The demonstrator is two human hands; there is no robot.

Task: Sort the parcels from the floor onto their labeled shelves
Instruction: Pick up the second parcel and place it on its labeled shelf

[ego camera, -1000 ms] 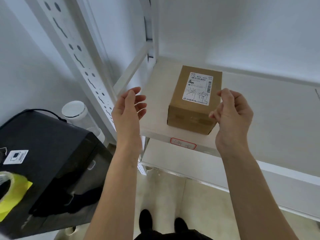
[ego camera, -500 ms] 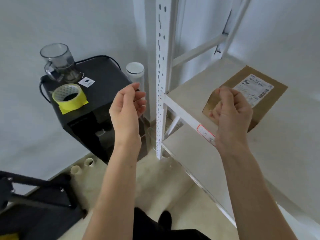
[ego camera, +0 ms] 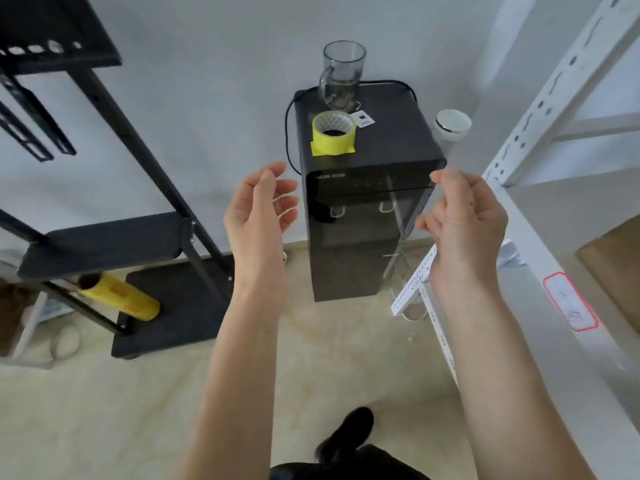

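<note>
Both hands are raised in front of the body with nothing in them. The left hand (ego camera: 258, 211) is loosely spread, palm turned inward, fingers apart. The right hand (ego camera: 465, 220) has its fingers curled in loosely toward the palm but closes on nothing.

Between and just beyond the hands stands a black water dispenser (ego camera: 363, 216). On its top, above the left hand's fingertips, sits a roll of yellow tape (ego camera: 333, 134), and behind that a clear glass mug (ego camera: 341, 76). A white-capped bottle (ego camera: 453, 122) stands just right of the dispenser, above the right hand.

To the right of the right hand runs the white shelf (ego camera: 540, 244), its front edge carrying a red-bordered label (ego camera: 569, 301). Further right on that shelf, at the frame's edge, a corner of the brown parcel (ego camera: 614, 271) shows, well apart from both hands.

To the left of the left hand stands a black stand (ego camera: 114, 240), with a yellow tube (ego camera: 119, 296) lying under it. Below the hands is the beige floor (ego camera: 104, 410) and a black shoe (ego camera: 346, 433).
</note>
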